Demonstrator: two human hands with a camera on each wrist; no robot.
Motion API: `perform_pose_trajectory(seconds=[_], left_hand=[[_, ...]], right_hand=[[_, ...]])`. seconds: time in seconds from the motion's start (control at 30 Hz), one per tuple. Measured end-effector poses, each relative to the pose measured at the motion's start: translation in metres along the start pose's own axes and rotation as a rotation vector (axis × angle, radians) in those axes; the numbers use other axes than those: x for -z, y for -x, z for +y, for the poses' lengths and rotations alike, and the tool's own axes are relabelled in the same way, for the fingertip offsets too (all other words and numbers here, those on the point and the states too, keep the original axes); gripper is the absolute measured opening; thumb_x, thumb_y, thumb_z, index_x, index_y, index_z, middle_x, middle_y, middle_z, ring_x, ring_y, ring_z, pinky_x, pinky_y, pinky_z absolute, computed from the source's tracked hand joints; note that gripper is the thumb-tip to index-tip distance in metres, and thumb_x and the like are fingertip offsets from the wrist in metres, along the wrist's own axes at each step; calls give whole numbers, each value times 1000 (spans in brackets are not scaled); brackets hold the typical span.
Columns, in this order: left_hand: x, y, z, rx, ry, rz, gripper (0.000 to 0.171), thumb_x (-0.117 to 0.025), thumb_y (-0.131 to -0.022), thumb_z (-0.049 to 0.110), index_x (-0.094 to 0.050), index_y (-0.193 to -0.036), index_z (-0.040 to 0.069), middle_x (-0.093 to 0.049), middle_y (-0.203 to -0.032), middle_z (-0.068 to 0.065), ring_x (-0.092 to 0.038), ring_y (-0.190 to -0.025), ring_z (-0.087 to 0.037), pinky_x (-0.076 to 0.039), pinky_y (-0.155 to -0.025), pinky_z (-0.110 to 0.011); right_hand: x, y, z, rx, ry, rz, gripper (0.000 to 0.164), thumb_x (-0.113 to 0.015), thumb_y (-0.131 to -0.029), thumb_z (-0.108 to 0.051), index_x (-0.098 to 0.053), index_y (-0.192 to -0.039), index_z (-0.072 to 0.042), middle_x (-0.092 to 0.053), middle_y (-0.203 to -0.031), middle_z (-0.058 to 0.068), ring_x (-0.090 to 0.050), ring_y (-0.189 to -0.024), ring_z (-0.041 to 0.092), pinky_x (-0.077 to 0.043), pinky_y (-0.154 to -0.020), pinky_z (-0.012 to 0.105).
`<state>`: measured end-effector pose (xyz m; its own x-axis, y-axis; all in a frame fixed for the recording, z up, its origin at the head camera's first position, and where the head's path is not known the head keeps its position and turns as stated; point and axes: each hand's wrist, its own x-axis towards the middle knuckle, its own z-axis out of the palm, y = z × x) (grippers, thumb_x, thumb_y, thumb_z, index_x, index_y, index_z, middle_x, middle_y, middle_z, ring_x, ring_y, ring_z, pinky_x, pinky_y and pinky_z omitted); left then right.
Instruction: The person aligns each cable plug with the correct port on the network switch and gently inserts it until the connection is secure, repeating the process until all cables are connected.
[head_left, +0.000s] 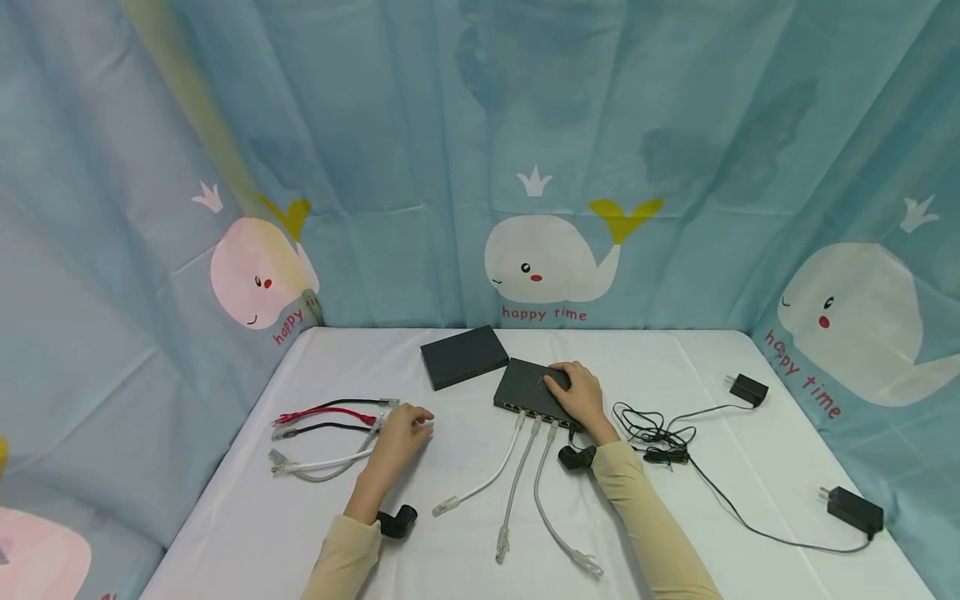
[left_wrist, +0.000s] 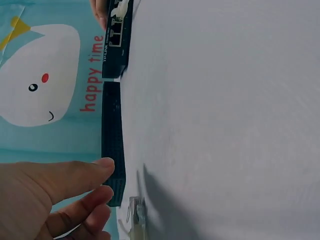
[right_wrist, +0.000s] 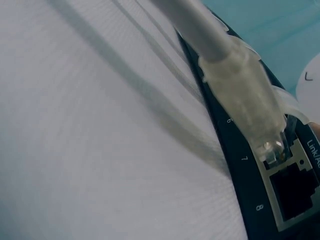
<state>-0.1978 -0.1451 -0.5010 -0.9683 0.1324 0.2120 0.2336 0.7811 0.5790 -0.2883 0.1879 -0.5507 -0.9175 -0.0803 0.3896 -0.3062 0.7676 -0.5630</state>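
A black network switch [head_left: 525, 385] lies on the white table, its row of ports facing the near side. Three light-grey Ethernet cables [head_left: 517, 475] run from its ports, their other plugs loose on the cloth. My right hand [head_left: 581, 396] holds the switch at its right end, thumb on top and fingers by the far edge. In the right wrist view a cable plug [right_wrist: 245, 95] sits at the port beside an unfilled one. My left hand [head_left: 401, 433] hovers by the loose cables, fingers loosely bent with nothing between them. A clear plug [left_wrist: 137, 217] shows below its fingertips.
Short black, red, white and grey cables [head_left: 322, 425] lie at the left. A second black box [head_left: 465, 357] stands behind the switch. At the right are coiled black cords [head_left: 656, 437] and two power adapters [head_left: 748, 390]. A printed blue curtain [head_left: 420, 167] borders the table.
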Motion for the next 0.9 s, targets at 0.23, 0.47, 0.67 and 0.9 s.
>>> perform_pose_trajectory(seconds=[0.23,0.47,0.67,0.9], left_hand=[[12,5,-6,39,-104,2,13,-73,-76,6,-70,-89,3,-60,-82,-11,-55,-81,-26,-46,-72,-41],[20,10,-12,56,-115,-63,18,-74,-74,4,-69,-91,2,-57,-79,-9,-53,-72,-20,-46,-66,-36],[23,12,-16,89,-138,-78,21,-74,-73,2,-67,-93,2,-56,-78,-7,-53,-69,-17,-46,-63,-35],[24,15,-21,128,-177,-50,15,-75,-74,5,-67,-87,6,-56,-74,-3,-53,-65,-16,-45,-58,-34]], right_hand=[[0,1,0,6,-4,-1,37,-58,-89,-42,-63,-116,-16,-61,-103,8,-57,-92,27,-43,-79,45],[1,1,1,-5,-1,-7,37,-58,-90,-41,-63,-116,-15,-61,-104,8,-57,-94,27,-43,-81,45],[1,2,1,-3,-8,-7,37,-58,-90,-41,-64,-116,-15,-61,-105,8,-57,-95,28,-43,-83,47],[0,1,1,-6,-15,-5,37,-59,-89,-41,-64,-116,-15,-61,-104,8,-57,-94,28,-43,-83,47]])
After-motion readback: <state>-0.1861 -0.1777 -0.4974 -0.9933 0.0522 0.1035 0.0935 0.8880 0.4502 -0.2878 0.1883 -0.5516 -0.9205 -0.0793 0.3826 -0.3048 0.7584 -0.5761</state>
